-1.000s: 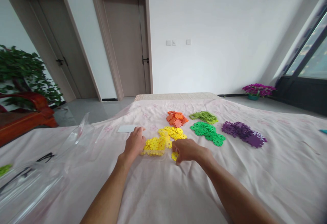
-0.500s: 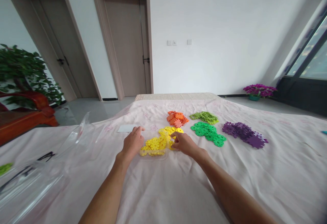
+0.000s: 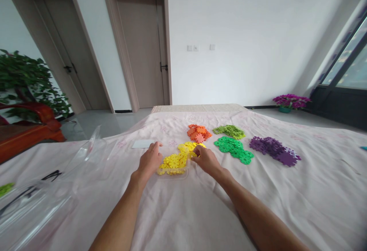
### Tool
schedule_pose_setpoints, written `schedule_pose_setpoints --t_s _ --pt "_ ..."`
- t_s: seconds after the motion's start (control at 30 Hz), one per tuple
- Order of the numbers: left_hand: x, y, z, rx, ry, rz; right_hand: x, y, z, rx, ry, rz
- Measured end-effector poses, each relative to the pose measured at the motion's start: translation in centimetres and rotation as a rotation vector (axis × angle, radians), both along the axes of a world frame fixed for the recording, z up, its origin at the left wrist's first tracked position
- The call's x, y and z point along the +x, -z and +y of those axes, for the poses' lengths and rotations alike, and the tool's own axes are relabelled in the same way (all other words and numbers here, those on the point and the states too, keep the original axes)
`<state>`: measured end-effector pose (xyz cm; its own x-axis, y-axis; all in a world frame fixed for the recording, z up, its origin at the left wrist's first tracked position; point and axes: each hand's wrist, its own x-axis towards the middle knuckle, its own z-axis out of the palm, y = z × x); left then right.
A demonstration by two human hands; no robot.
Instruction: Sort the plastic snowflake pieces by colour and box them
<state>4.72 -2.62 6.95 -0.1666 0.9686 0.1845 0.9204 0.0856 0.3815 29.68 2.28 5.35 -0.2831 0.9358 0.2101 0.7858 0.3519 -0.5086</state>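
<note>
A clear plastic box [image 3: 172,177] with yellow snowflake pieces [image 3: 173,161] in it stands in front of me on the cloth. My left hand [image 3: 150,159] is at its left side, fingers bent over the edge. At the right side of the box, my right hand [image 3: 207,160] pinches a yellow snowflake piece [image 3: 193,154], partly hidden by the fingers. More yellow pieces [image 3: 191,145] lie just behind the box. Farther back is a pile of orange snowflake pieces [image 3: 199,132], with green pieces [image 3: 231,147] to its right.
Light green pieces [image 3: 230,131] and purple pieces [image 3: 273,151] lie in piles at the right. A white card [image 3: 142,143] rests beyond my left hand. Clear plastic packaging [image 3: 37,209] and dark-framed glasses [image 3: 51,175] are at the left on the pink bed cloth [image 3: 183,220].
My right hand has closed its fingers on a yellow piece, and its wrist has shifted slightly left. My left hand stays at the box.
</note>
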Motion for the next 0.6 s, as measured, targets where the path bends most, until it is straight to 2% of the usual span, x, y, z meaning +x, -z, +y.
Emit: schedule_pose_setpoints --t_s 0.2,0.37,0.5,0.6 --pt "0.1 0.1 0.0 0.002 -0.014 -0.011 -0.5 -1.2 -0.4 0.133 0.060 0.328" --pt "0.1 0.0 0.0 0.000 -0.011 -0.017 -1.6 -1.6 -1.4 0.181 0.011 0.529" --pt "0.2 0.0 0.0 0.002 -0.004 -0.028 -2.1 -1.6 -1.8 0.114 -0.131 0.536" --pt "0.2 0.0 0.0 0.002 -0.007 -0.030 -1.5 -1.6 -1.1 0.124 -0.123 0.489"
